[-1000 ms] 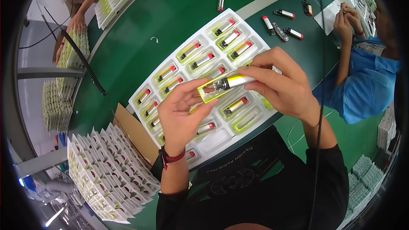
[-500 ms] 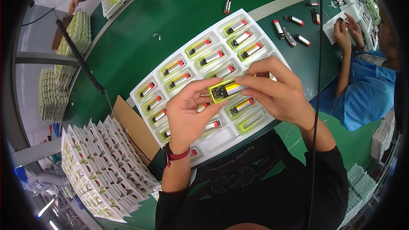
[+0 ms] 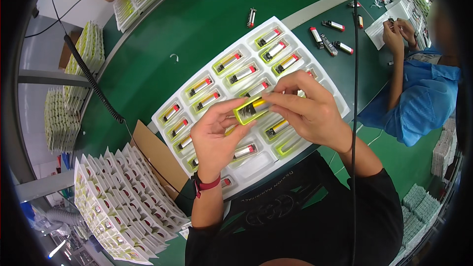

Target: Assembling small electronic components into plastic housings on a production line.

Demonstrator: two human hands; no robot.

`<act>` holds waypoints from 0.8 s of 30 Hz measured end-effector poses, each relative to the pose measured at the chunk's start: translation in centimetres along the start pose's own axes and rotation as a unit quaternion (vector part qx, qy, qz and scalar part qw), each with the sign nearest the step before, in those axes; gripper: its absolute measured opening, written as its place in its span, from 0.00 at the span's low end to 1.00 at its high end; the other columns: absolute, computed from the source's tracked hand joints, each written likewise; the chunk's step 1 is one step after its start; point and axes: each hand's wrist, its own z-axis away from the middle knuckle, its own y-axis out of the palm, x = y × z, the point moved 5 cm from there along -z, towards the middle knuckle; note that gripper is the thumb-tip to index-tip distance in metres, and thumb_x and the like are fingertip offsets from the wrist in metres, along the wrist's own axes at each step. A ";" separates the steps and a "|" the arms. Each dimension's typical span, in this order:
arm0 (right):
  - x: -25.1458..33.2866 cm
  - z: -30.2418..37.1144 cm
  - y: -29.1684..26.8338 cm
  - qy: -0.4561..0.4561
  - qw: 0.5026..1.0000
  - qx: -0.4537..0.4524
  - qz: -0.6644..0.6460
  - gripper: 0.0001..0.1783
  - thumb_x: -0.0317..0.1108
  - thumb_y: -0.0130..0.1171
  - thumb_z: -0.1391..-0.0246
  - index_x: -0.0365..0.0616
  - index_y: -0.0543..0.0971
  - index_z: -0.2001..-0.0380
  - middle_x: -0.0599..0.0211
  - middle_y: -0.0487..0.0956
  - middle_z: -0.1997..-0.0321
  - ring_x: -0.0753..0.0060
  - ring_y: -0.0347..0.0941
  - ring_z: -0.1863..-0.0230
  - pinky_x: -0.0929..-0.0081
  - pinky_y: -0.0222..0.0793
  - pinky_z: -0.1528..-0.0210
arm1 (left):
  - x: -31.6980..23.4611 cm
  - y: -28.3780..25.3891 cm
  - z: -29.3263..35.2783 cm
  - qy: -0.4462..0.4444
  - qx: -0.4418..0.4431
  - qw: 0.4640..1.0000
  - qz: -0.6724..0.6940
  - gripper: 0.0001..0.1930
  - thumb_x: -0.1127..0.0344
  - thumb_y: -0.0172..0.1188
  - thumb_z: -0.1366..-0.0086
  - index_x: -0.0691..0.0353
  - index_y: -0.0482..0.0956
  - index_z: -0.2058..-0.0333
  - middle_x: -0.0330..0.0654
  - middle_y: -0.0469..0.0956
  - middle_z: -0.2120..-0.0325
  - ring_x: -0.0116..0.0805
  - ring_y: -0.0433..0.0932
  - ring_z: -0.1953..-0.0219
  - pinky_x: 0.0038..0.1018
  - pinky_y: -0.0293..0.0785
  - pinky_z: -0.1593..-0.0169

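Over a white moulded tray, my left hand is closed round one end of a small lime-green casing. Inside that casing lies a battery assembly, black at one end with a yellow and silver body. My right hand pinches the assembly's other end, and its fingers hide that tip. Beneath both hands, the tray's compartments hold several similar lime-green casings with red-tipped battery assemblies in them. One green casing near the tray's front edge shows no battery assembly.
Loose battery assemblies lie on the green table beyond the tray. Stacked filled trays stand at the lower left beside a cardboard sheet. A co-worker in blue works at the right. A black cable hangs in front.
The view has shifted slightly. Both hands still hold the casing and battery assembly, which are tilted a little differently. The co-worker at the upper left has moved an arm over the trays there.
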 end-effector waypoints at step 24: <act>0.4 0.0 0.7 0.091 0.977 -0.192 0.014 0.17 0.25 0.75 0.59 0.40 0.81 0.63 0.62 0.75 0.62 0.68 0.74 0.62 0.75 0.70 0.62 | 0.4 0.5 1.0 0.105 -0.104 0.986 0.074 0.23 0.91 0.63 0.46 0.74 0.71 0.51 0.62 0.74 0.47 0.46 0.77 0.45 0.36 0.79 0.44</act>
